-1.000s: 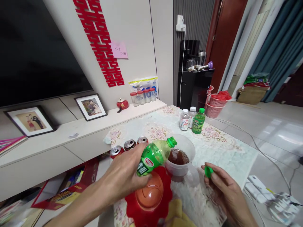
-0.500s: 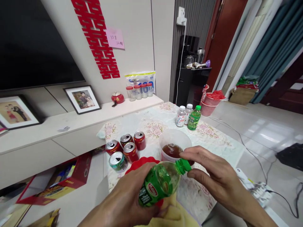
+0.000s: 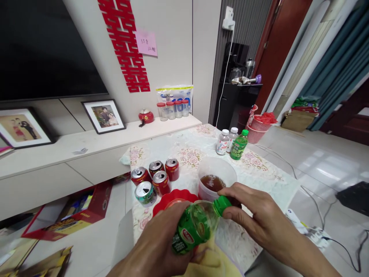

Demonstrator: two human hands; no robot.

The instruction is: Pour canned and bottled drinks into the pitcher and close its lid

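My left hand (image 3: pixel 163 240) is wrapped round a green plastic drink bottle (image 3: pixel 196 227), which lies tilted with its neck up to the right. The bottle looks empty of drink, though its label and my fingers cover much of it. At the neck sits a green bottle cap (image 3: pixel 220 206), pinched between the thumb and fingers of my right hand (image 3: pixel 256 209). Just beyond stands a translucent plastic tub (image 3: pixel 216 165) with brown liquid (image 3: pixel 212 182) in it. A red scalloped tray (image 3: pixel 164 201) is partly hidden behind my left hand.
Several opened drink cans (image 3: pixel 161 183) stand left on the flowered tablecloth (image 3: pixel 187 134). At the far right are two white-capped bottles (image 3: pixel 223 143) and another green bottle (image 3: pixel 239 145). A yellow cloth (image 3: pixel 216 261) lies near me. A power strip (image 3: pixel 315 236) and cables are on the right.
My right thumb and fingers have closed in on the green cap, where they were looser around it before. The view has shifted slightly; the bottle remains in my left hand.
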